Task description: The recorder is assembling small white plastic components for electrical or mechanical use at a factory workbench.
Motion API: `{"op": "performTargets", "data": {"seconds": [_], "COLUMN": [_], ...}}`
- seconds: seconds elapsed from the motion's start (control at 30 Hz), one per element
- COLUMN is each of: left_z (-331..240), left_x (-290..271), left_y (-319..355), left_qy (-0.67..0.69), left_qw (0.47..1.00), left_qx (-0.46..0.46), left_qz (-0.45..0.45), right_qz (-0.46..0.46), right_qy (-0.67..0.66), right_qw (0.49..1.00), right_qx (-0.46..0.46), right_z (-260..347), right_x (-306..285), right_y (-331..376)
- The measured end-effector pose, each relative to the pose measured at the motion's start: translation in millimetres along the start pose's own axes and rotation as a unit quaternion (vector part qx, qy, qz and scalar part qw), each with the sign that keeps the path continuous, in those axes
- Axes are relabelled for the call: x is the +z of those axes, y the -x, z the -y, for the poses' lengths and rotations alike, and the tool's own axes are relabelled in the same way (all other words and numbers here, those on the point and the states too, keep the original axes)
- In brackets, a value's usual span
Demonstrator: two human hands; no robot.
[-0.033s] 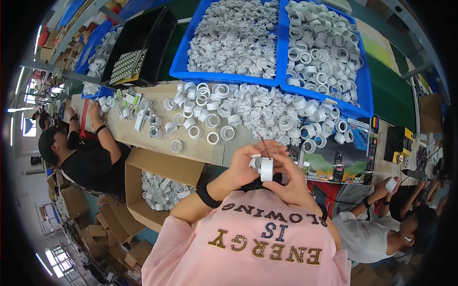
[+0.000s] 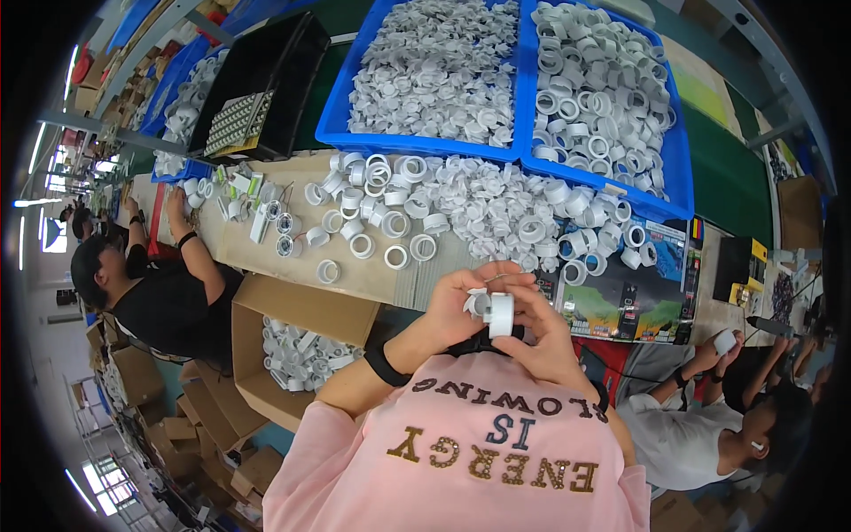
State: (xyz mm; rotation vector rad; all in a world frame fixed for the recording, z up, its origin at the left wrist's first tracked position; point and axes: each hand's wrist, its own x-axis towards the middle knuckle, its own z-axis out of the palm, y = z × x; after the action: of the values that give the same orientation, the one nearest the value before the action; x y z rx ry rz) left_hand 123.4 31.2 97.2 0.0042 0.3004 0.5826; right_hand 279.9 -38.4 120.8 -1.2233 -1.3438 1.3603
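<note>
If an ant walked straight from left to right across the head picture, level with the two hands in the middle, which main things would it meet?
Person in a black shirt → open cardboard box → left hand → small white piece → white ring → right hand → colourful printed sheet.

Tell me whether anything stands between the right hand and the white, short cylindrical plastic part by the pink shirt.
Nothing visible does: the right hand holds the white, cylindrical plastic part directly. The small white plastic piece is on its left, toward the left hand.
</note>
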Motion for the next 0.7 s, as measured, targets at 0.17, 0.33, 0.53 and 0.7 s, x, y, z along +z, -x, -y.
{"op": "performTargets", "data": {"seconds": [0.17, 0.33, 0.53, 0.7], "left_z": [1.2, 5.3, 9.2, 18.8], "left_x": [2.0, 6.8, 15.6, 21.5], "left_y": [2.8, 1.6, 0.6, 0.6], "left_qy": [-0.058, -0.101, -0.135, -0.205], "left_qw": [0.998, 0.994, 0.987, 0.964], "left_qx": [0.009, 0.024, 0.019, -0.022], "left_qz": [-0.027, -0.032, -0.079, -0.166], "right_qz": [-0.032, -0.023, -0.006, 0.007], "right_qy": [0.001, 0.054, 0.143, 0.266], "right_qw": [0.999, 0.998, 0.990, 0.960], "right_qx": [0.011, 0.007, -0.013, -0.090], "right_z": [-5.6, -3.7, 10.3, 14.1], "right_x": [-1.0, 0.9, -2.0, -3.2], "right_y": [3.9, -0.1, -3.1, -0.1]}}
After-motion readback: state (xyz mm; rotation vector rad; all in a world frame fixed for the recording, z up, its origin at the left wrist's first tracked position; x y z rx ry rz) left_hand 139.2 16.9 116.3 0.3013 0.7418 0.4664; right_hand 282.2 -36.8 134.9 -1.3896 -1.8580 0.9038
